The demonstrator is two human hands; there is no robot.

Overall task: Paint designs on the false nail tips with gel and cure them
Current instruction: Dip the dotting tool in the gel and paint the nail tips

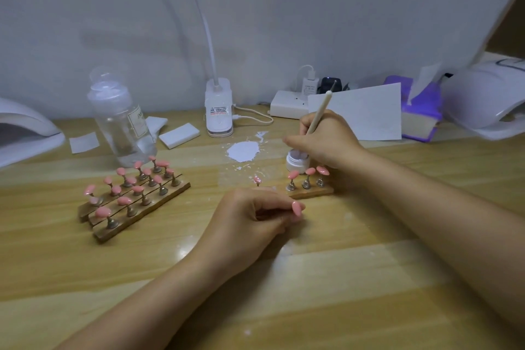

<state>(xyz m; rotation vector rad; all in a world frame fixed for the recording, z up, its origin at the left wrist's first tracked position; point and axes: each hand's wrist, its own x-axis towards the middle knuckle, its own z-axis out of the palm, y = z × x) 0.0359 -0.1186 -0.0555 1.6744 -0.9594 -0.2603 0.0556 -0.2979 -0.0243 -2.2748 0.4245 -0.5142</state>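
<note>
Fingers (295,140) of my right hand (326,142) pinch the dotting tool (319,113) over the white gel pot (297,160); left hand (250,216) pinches one pink nail tip (297,206) above the worktop (326,278). I'd load little gel, then brace both wrists.

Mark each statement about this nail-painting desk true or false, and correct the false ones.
1. The right hand holds a brush over a small white jar. True.
2. The left hand lies flat and holds nothing. False: it pinches a pink nail tip.
3. The clear bottle lies on its side. False: it stands upright.
4. Three pink tips stand on the small wooden stand near the jar. True.
</note>
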